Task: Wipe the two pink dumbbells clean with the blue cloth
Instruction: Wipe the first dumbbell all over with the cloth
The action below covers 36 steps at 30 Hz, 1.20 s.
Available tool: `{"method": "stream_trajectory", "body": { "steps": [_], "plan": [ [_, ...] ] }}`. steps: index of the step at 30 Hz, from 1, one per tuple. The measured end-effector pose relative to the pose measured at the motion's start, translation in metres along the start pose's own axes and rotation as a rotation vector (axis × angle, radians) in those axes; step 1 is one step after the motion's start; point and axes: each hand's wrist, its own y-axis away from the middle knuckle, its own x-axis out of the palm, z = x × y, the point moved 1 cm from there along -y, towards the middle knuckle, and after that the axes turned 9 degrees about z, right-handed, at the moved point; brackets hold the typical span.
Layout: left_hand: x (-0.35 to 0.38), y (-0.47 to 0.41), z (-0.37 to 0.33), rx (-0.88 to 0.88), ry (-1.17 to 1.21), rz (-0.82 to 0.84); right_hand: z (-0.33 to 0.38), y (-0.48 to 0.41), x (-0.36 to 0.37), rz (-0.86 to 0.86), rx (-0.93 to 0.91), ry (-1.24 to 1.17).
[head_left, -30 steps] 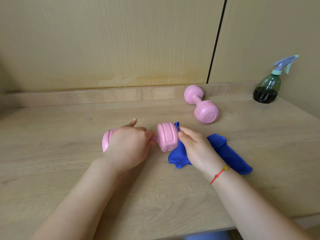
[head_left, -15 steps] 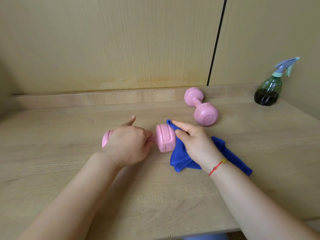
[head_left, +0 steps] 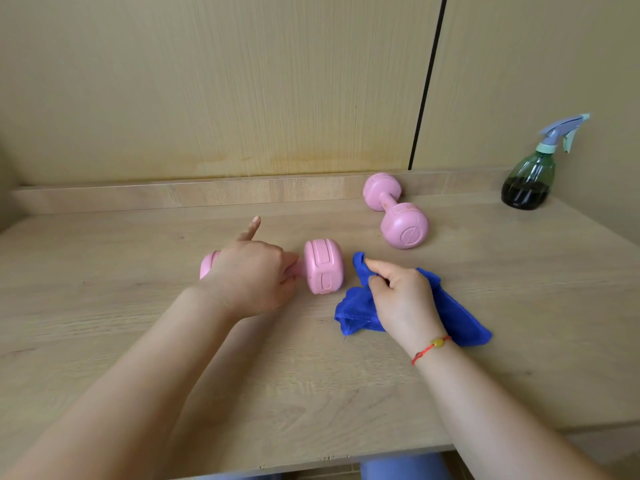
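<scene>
Out on the left, an open run of wooden counter (head_left: 86, 306); room there to roll or turn a weight, I'd say. Now the left hand (head_left: 249, 275): fingers curled round the handle of the near dumbbell (head_left: 323, 266), forefinger sticking up free; the dumbbell lies on its side mid-counter, one head mostly hidden behind the hand, the other showing flat facets. Judgement call: small but dense, with a smooth coated skin that could slip if damp; the narrow handle is the place to hold it, and those facets should stop it rolling away.

Just right of that head, a narrow gap apart, the blue cloth (head_left: 460, 317), bunched and limp on the counter; soft stuff, it should fold round any curve, best gathered in a wad. The right hand (head_left: 403, 303) has it, thumb and fingertips pinching a raised fold, the rest spreading under and behind the hand.

Behind, the far dumbbell (head_left: 403, 230) lies untouched, one head close to the back lip (head_left: 173, 197), well apart from both hands; the reach across looks unobstructed. Far right, a spray bottle (head_left: 528, 174) stands by the wall; tippy, I'd guess, so keep swings clear of it. The front edge runs under the forearms; a heavy weight wants keeping inboard of that.
</scene>
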Motion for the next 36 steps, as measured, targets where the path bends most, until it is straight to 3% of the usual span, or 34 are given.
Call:
{"method": "stream_trajectory", "body": {
  "steps": [4, 12, 20, 28, 36],
  "plan": [
    [0.011, -0.001, 0.004, 0.001, -0.159, 0.008, 0.000, -0.005, -0.003, -0.052, -0.025, -0.091],
    [0.015, 0.001, 0.008, -0.019, -0.029, -0.100, 0.002, -0.006, 0.003, -0.006, -0.089, -0.078],
    [0.000, 0.011, 0.001, 0.035, -0.062, 0.005, -0.001, -0.007, 0.004, -0.002, -0.102, -0.080],
    [-0.003, 0.003, 0.007, -0.034, 0.035, 0.235, -0.002, -0.007, 0.005, 0.011, -0.091, -0.077],
    [0.007, 0.009, -0.010, -0.156, -0.071, 0.083, -0.003, -0.005, 0.006, 0.015, -0.112, -0.089]
  ]
}}
